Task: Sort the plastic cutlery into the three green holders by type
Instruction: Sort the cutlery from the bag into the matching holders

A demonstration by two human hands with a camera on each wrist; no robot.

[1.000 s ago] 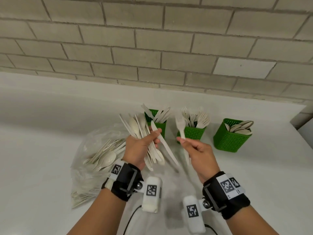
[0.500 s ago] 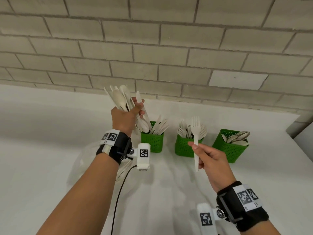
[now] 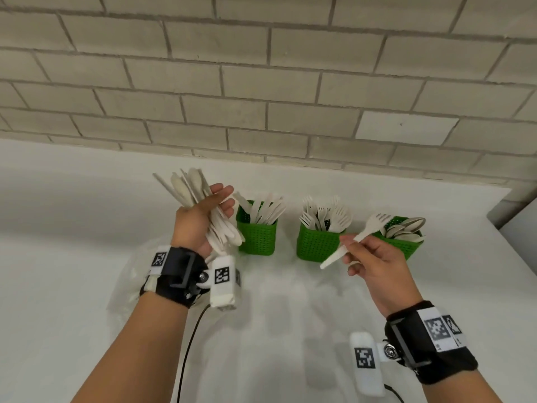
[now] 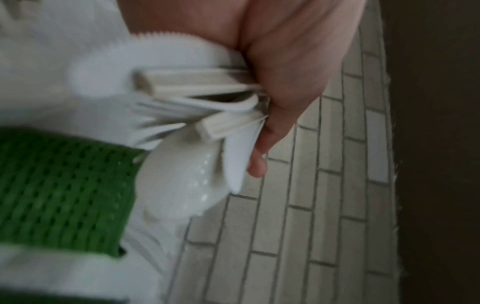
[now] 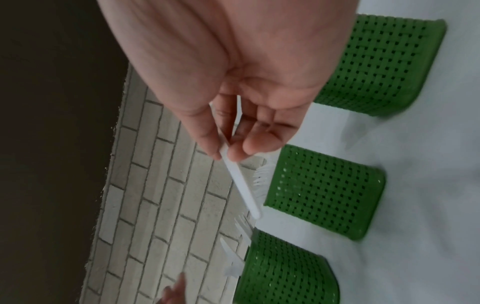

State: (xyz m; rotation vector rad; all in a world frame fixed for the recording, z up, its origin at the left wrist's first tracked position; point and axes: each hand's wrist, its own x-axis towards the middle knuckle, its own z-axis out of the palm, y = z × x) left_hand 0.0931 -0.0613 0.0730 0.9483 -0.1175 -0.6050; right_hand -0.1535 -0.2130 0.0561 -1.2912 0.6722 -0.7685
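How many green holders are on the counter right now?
3, in a row near the wall: the left holder with knives, the middle holder with forks, the right holder with spoons. None looks hidden.

The head camera looks forward and down from above both forearms, taking in the white counter (image 3: 72, 257), the brick wall (image 3: 261, 82) and all 3 green holders (image 3: 257, 237). The left wrist camera sits very close under the left hand (image 4: 280, 61), rolled sideways, blurred, facing the wall (image 4: 298, 226) with 1 holder (image 4: 64, 185) at its edge. The right wrist camera, also rolled, looks past the right hand (image 5: 233, 61). It shares the 3 holders (image 5: 324, 197) and wall (image 5: 155, 205) with the head view.
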